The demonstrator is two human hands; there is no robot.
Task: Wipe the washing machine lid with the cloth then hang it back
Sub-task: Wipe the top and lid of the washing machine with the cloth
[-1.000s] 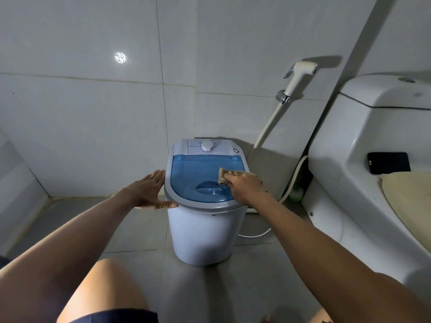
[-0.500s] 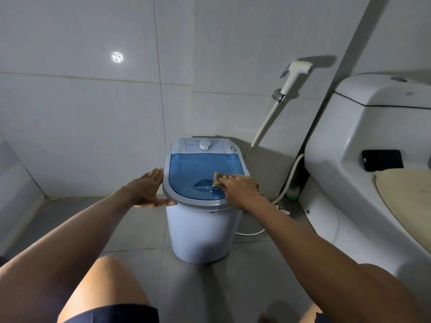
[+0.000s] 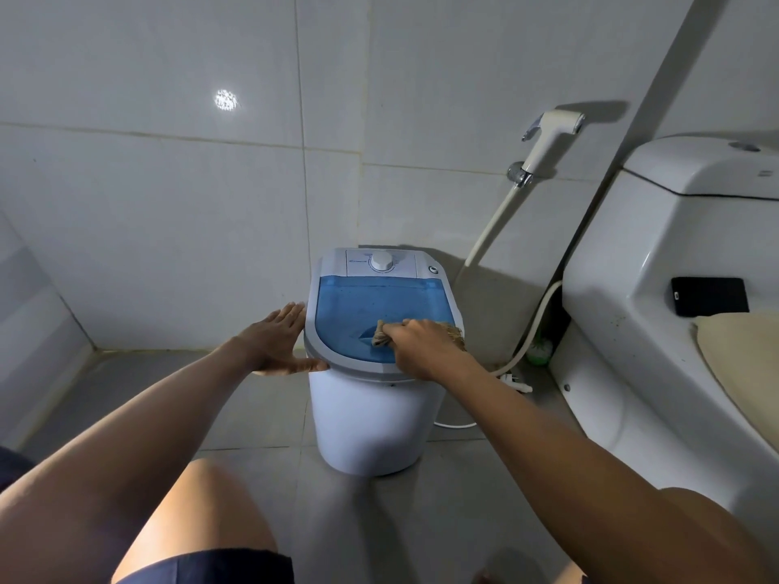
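A small white washing machine [image 3: 371,419] stands on the floor against the tiled wall. Its translucent blue lid [image 3: 362,305] has a grey rim. My right hand [image 3: 421,345] grips a bunched tan cloth [image 3: 381,334] and presses it on the lid's near right part. The cloth sticks out to the left of my knuckles and at the right by the rim. My left hand [image 3: 276,343] lies flat with fingers spread against the machine's left side, thumb along the rim.
A white toilet [image 3: 657,314] fills the right side, with a black phone [image 3: 710,295] and a beige seat cover [image 3: 742,364] on it. A bidet sprayer [image 3: 550,139] hangs on the wall, its hose running down behind the machine. My bare knee [image 3: 198,512] is below.
My right hand has dragged the cloth toward me and slightly left across the lid, from the right middle to the near part. My left hand has stayed on the machine's side.
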